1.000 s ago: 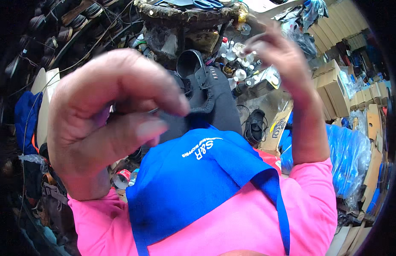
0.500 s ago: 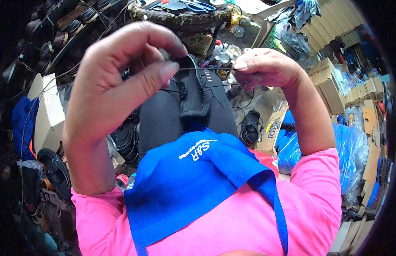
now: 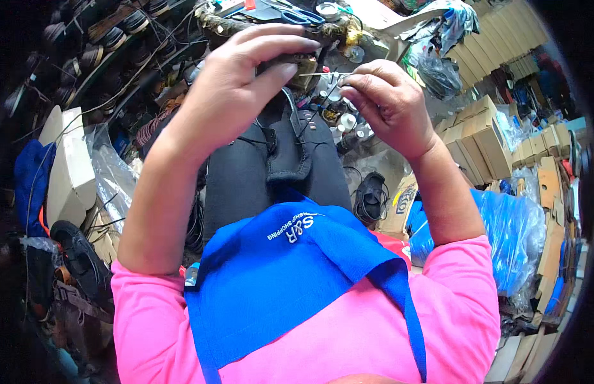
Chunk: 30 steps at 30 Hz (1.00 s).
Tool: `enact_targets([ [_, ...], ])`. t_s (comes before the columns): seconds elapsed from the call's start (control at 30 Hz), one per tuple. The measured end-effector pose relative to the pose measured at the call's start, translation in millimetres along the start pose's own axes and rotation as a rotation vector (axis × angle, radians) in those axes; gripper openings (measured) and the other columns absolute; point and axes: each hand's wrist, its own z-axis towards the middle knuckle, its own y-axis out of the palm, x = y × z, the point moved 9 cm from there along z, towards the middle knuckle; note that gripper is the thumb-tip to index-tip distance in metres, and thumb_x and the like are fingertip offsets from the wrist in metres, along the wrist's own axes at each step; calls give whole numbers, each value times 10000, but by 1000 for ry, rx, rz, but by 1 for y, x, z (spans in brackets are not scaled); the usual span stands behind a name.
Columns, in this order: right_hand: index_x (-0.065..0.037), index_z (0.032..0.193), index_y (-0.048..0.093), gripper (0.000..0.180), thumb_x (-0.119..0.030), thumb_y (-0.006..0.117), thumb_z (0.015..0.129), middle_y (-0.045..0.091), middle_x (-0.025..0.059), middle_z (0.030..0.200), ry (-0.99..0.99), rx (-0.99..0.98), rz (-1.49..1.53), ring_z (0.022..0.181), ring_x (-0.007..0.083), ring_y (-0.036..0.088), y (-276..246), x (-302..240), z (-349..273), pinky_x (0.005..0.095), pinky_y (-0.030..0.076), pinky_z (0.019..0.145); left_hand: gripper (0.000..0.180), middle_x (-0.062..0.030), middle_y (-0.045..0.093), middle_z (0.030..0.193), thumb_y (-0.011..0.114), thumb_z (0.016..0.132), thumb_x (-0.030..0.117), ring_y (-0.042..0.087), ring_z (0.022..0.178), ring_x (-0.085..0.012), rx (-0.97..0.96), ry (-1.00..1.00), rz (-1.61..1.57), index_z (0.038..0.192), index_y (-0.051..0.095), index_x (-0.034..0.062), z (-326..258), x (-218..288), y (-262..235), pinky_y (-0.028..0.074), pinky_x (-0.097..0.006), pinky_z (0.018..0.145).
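Observation:
A black shoe upper (image 3: 287, 157) lies on my lap between my thighs, with dark thread along its edges. Above it my right hand (image 3: 390, 105) pinches a thin, pale needle-like rod (image 3: 316, 74) between thumb and fingertips. The rod points left toward my other hand. My left hand (image 3: 249, 77) is raised to the left of the rod, thumb and forefinger apart, and no object shows between them. Its other fingers are partly hidden behind the hand.
A worktable (image 3: 214, 25) with scissors (image 3: 303, 16) stands ahead. Small bottles (image 3: 348, 121) crowd the floor beyond my knees. A black shoe (image 3: 372, 195) sits right of my leg, near blue plastic-wrapped goods (image 3: 508, 224) and cardboard boxes (image 3: 479, 137). Shoes on racks (image 3: 111, 38) line the left.
Both hands have moved up and away from me. The dark thread stretched between them no longer shows there; the pale rod now shows in my right hand. The left fingers have parted.

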Motion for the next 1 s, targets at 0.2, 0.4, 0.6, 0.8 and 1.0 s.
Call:
enact_targets([
  [0.2,-72,843,652,164,-156,739,733,639,71,847,-24,60,134,805,256,618,13,-10,3,349,504,722,245,-84,659,988,665,781,30,606,960,-186,-90,-241,-104,1024,675,60,-1,-27,31,455,-294,872],
  [0.4,-50,832,685,83,-113,697,779,643,93,901,163,29,388,834,250,619,21,3,-11,330,499,752,109,-60,627,819,656,782,3,581,787,-128,4,-290,54,889,675,4,-46,-68,-20,450,-254,732],
  [0.6,-55,894,711,100,-105,684,812,648,62,888,451,28,750,865,170,588,35,32,-29,282,452,782,119,-35,592,823,643,796,12,556,796,-112,23,-471,100,906,687,-1,-86,-102,-53,436,-235,738],
  [0.8,-58,899,681,112,-83,708,793,635,17,831,141,-37,853,792,114,558,36,-16,20,248,433,735,149,-23,625,848,646,833,71,571,803,-97,-86,-396,-434,959,666,-5,-33,-53,30,457,-235,732],
  [1.0,-26,1084,575,192,-108,568,911,585,12,959,468,-114,1549,854,67,539,39,-12,23,223,443,781,162,-29,648,875,607,878,110,598,826,-92,-234,-444,-746,988,637,-4,-27,-49,56,488,-246,769],
])
